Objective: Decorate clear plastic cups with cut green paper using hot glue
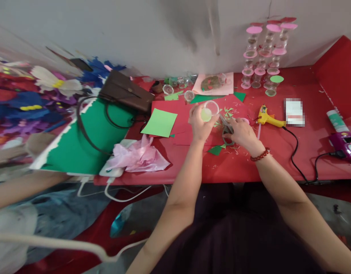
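Note:
My left hand (200, 121) is closed around a clear plastic cup (212, 108) with a light-green round piece (206, 114) at its near side. Whether that piece is stuck to the cup I cannot tell. Close beside it, my right hand (242, 131) grips a pair of scissors (227, 128), their blades pointing up toward the cup. Green paper scraps (227, 113) lie under and behind the hands on red paper (182, 125). A darker green scrap (215, 150) rests just below the scissors.
A light-green sheet (160, 122), pink plastic bag (139, 156) and brown handbag (126, 91) lie to the left. At right are a yellow glue gun (268, 117) with a cord and a purple device (345, 146). Stacked clear cups with pink discs (259, 71) stand behind. Another person's arm (29, 186) shows at left.

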